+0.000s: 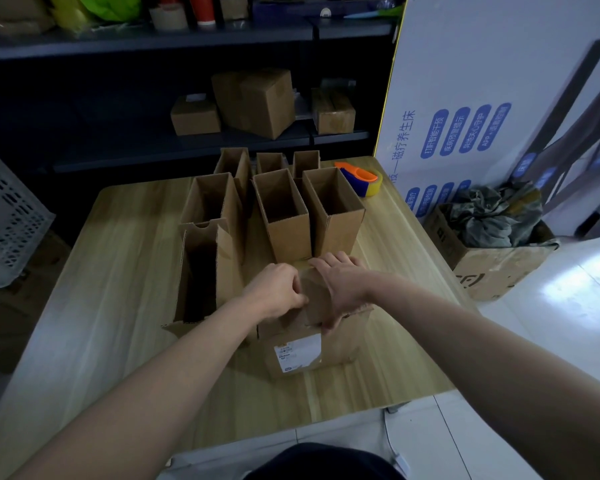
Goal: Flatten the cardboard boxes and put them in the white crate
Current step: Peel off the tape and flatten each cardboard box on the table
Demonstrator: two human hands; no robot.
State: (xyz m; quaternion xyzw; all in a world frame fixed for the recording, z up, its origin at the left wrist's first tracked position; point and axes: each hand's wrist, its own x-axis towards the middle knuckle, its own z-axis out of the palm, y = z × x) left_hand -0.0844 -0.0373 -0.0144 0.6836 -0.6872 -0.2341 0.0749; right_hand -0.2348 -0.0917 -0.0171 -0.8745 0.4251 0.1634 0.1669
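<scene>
A brown cardboard box [305, 351] with a white label on its near face stands at the middle front of the wooden table [118, 289]. My left hand [278, 291] pinches its top at the left. My right hand [340, 289] lies over the top flap, fingers on its far edge and thumb down the near side. Several open, upright cardboard boxes stand behind it, among them one at centre [284, 216], one to its right [336, 209] and a tall one at the left [205, 271]. The white crate [4, 216] sits off the table at the far left.
An orange and blue tape dispenser [361, 180] lies at the table's back right. A worn cardboard box with crumpled cloth [489, 247] stands on the floor to the right. A large printed board [499, 98] leans behind it. Dark shelves with closed boxes [253, 102] rise behind the table.
</scene>
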